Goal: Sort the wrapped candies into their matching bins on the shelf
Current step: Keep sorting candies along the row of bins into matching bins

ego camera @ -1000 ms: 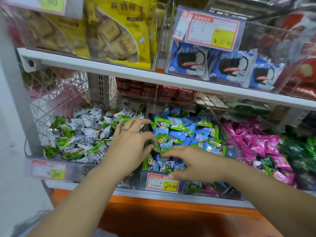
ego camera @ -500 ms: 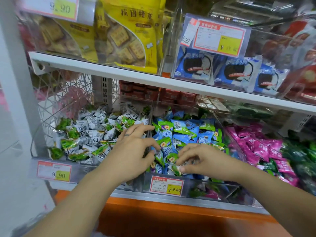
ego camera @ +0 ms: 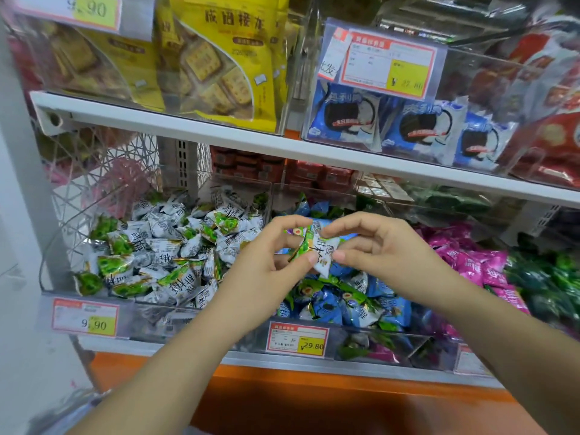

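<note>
A white-and-green wrapped candy [ego camera: 323,251] is lifted above the middle bin, pinched from both sides. My left hand [ego camera: 266,268] holds its left end between thumb and fingers, together with what looks like a second green wrapper [ego camera: 299,243]. My right hand [ego camera: 381,249] pinches the candy's right edge. Below lies the clear middle bin [ego camera: 348,334] of blue-and-green candies [ego camera: 332,302]. The left bin [ego camera: 147,315] holds white-and-green candies [ego camera: 157,249] like the one held. Pink candies [ego camera: 470,262] fill the bin to the right.
Dark green candies [ego camera: 546,284] lie at the far right. Price tags [ego camera: 296,339] hang on the bin fronts. The white upper shelf [ego camera: 219,136] carries yellow biscuit bags [ego camera: 219,58] and blue cookie packs [ego camera: 345,114]. An orange ledge [ego camera: 282,397] runs below the bins.
Both hands have risen out of the middle bin's front and come together, now holding a white-and-green candy above the pile. The camera view has also shifted slightly.
</note>
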`<action>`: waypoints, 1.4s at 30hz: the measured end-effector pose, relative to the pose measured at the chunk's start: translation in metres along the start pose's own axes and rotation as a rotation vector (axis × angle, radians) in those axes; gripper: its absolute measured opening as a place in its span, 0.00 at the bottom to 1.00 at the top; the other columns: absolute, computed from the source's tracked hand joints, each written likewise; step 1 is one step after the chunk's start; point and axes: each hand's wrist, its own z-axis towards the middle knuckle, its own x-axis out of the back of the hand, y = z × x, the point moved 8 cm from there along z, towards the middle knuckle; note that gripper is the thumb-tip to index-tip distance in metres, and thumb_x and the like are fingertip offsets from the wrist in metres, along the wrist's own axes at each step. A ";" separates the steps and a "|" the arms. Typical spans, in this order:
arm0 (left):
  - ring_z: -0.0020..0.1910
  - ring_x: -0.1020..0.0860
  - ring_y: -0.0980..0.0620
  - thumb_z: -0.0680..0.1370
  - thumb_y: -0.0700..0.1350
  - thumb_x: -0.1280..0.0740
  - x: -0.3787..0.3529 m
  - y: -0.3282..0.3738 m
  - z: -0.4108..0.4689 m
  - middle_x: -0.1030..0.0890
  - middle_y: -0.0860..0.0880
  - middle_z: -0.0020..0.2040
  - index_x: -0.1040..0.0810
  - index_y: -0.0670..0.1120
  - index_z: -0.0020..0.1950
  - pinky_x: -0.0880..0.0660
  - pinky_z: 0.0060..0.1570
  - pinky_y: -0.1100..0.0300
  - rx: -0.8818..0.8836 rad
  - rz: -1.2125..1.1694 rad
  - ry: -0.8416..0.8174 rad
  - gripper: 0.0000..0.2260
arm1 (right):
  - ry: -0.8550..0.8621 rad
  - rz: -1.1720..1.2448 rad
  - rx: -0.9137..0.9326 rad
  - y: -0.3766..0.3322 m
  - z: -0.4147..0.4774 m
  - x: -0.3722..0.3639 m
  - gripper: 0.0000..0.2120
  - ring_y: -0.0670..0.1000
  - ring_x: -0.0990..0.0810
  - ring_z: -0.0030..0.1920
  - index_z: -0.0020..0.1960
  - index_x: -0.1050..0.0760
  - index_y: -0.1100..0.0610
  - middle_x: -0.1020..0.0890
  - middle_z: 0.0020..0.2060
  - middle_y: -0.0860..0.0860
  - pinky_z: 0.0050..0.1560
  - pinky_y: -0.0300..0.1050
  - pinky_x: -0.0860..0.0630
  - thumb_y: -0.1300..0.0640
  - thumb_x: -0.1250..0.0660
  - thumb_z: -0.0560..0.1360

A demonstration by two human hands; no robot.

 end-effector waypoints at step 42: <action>0.57 0.36 0.80 0.67 0.61 0.36 0.003 0.001 0.001 0.30 0.79 0.52 0.28 0.69 0.55 0.32 0.64 0.60 0.001 0.078 0.072 0.16 | -0.206 -0.934 -0.165 0.081 0.007 0.016 0.19 0.45 0.26 0.52 0.66 0.28 0.54 0.24 0.61 0.49 0.52 0.35 0.32 0.53 0.34 0.77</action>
